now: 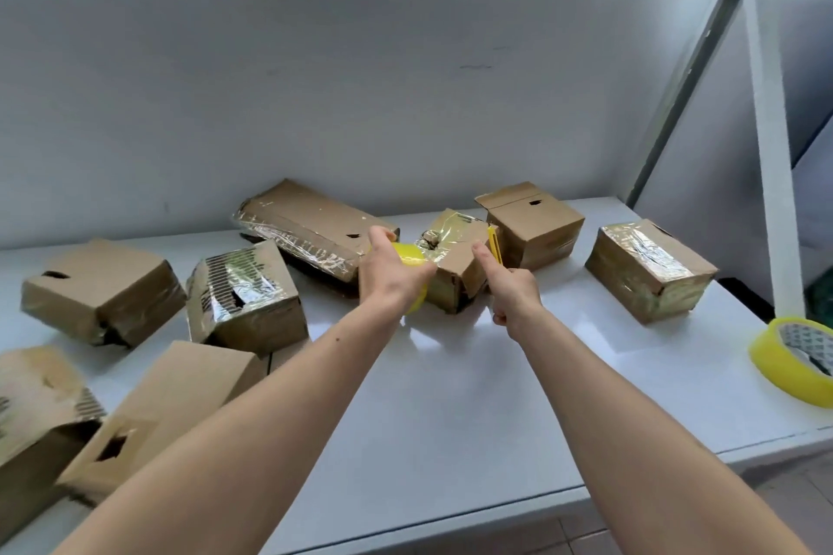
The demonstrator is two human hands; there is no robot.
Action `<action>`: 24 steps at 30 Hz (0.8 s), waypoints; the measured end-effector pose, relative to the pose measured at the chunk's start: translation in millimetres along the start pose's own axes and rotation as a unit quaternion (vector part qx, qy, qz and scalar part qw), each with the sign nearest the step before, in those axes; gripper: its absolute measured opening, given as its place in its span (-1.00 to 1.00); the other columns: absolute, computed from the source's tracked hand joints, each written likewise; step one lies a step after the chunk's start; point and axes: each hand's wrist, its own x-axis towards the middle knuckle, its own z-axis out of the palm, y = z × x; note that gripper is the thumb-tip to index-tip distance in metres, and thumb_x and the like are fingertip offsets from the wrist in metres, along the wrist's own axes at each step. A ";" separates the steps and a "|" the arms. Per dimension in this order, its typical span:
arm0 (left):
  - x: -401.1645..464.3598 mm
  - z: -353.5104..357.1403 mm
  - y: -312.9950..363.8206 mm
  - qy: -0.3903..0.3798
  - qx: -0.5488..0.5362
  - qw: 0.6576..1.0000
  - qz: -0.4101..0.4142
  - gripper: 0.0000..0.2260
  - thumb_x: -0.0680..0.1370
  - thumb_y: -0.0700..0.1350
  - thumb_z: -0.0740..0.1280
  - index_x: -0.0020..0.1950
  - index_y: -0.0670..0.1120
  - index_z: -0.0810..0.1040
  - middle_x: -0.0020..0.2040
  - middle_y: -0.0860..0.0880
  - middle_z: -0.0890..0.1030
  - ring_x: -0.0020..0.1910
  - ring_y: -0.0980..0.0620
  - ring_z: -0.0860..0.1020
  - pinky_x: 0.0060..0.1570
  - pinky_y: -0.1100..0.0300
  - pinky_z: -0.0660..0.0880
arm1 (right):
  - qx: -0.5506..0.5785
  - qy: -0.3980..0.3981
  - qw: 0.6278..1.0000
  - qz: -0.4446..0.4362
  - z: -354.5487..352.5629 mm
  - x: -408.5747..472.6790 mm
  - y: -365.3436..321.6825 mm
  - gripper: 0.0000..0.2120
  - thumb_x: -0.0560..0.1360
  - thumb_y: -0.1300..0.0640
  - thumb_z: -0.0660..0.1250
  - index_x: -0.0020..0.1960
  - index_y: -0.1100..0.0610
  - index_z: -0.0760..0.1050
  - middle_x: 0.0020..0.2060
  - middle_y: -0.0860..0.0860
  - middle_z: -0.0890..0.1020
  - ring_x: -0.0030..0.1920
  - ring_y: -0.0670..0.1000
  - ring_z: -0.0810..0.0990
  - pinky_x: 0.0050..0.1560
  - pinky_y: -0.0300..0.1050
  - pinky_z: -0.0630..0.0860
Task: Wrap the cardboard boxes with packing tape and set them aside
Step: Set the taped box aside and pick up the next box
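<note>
Head view: crumpled, seemingly half-taped cardboard box [455, 266]

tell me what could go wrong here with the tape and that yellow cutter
1. The right hand holds the yellow cutter close to its own raised forefinger, so a slip might nick it.
2. The tape stretched from the yellow roll in the left hand to the small box could twist or stick to itself.
3. That box looks crumpled and may shift when the tape is pulled.

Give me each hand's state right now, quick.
Left hand: grips the yellow tape roll.
Right hand: holds a yellow cutter, thumb raised.
</note>
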 end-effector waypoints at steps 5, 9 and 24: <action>1.5 7.6 0.7 0.030 -0.012 0.999 -0.009 -0.47 0.47 -0.06 0.49 0.32 -0.12 0.31 0.02 -0.05 0.46 -0.03 -0.07 0.41 -0.06 0.21 0.29 | 0.013 -0.020 1.000 -0.008 6.8 7.2 0.4 -0.54 0.31 -0.22 0.55 -0.28 0.10 0.43 -0.42 -0.02 0.38 -0.45 0.01 0.28 -0.49 -0.17 0.21; 2.2 6.3 0.8 0.033 -0.017 0.999 -0.025 -0.48 0.49 -0.05 0.49 0.31 -0.12 0.30 0.03 -0.04 0.44 -0.03 -0.06 0.40 -0.06 0.20 0.29 | 0.017 -0.013 1.000 0.010 10.8 13.5 0.4 -0.62 0.30 -0.13 0.55 -0.20 0.11 0.48 -0.38 0.00 0.42 -0.42 0.01 0.31 -0.49 -0.17 0.23; -82.8 -49.1 -26.5 -0.032 -0.041 0.995 -0.090 -0.47 0.39 -0.06 0.58 0.22 -0.03 0.36 0.06 -0.05 0.48 0.05 -0.09 0.49 -0.01 0.10 0.45 | -0.113 -0.021 0.993 -0.026 -9.3 -76.8 18.4 -0.67 0.36 -0.04 0.41 -0.33 0.17 0.39 -0.40 0.09 0.46 -0.44 0.06 0.34 -0.50 -0.20 0.24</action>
